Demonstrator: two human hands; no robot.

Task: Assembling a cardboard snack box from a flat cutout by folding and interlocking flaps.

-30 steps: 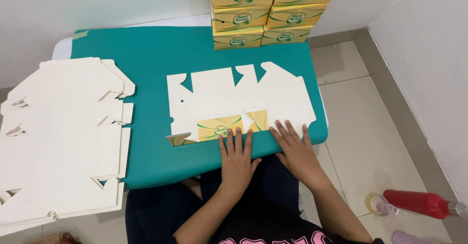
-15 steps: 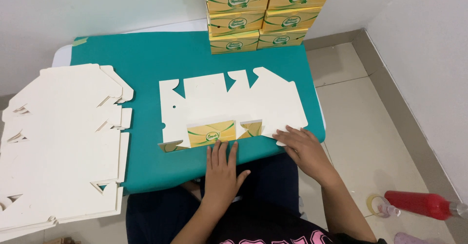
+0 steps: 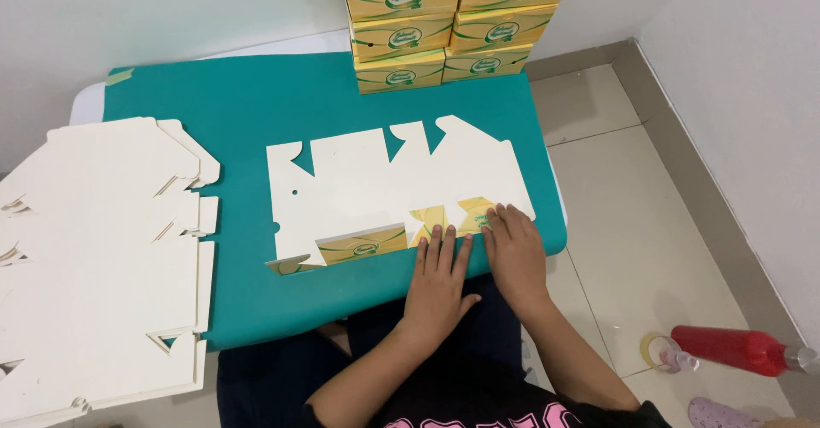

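Your left hand (image 3: 437, 287) and right hand (image 3: 515, 253), both open and flat, press the folded flaps of the cardboard sheet (image 3: 384, 184) just ahead; uneven pressure, seemingly, could skew the crease.

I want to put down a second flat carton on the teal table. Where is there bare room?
Bare teal table lies between the flat carton blank and the stacked yellow boxes, and in a strip between the blank and the pile of blanks at left. The near right edge is crowded: left hand and right hand press the blank's folded flaps.
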